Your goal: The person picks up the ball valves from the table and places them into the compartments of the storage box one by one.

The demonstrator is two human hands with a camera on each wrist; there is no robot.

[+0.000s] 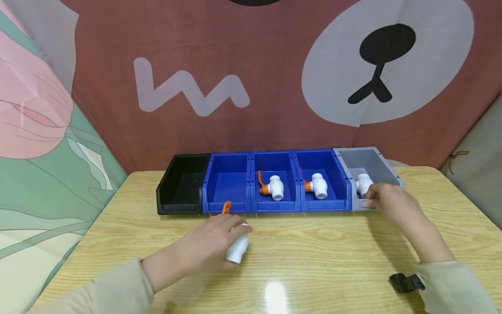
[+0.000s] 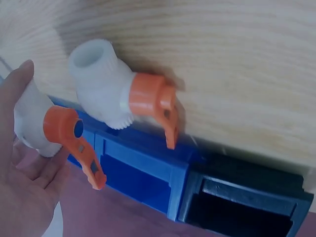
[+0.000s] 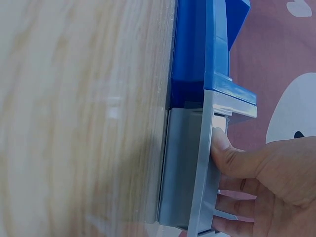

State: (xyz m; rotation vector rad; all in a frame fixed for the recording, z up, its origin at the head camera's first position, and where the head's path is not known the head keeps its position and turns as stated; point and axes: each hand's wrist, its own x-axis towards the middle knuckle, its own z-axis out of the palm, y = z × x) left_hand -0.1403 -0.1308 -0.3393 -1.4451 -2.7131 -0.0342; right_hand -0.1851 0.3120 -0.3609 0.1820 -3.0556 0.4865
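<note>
My left hand point(image 1: 208, 242) grips a white plastic ball valve point(image 2: 32, 121) with an orange lever, the thumb on one side of it and the fingers on the other. Beside it in the left wrist view, a second white valve point(image 2: 101, 86) lies on the wood-grain table, its orange lever toward the bins. My right hand point(image 1: 394, 200) reaches over the front of the grey bin point(image 1: 394, 172), thumb and fingers about another white valve point(image 1: 364, 184). In the right wrist view the thumb is at the bin's front edge, and most of that valve is hidden.
Left of the grey bin stand three blue bins point(image 1: 227, 208) and a black bin point(image 1: 179, 208) in one row. White valves with orange levers sit in the middle blue bin point(image 1: 276, 187) and the right blue bin point(image 1: 319, 186). A printed cloth point(image 1: 274, 131) hangs behind.
</note>
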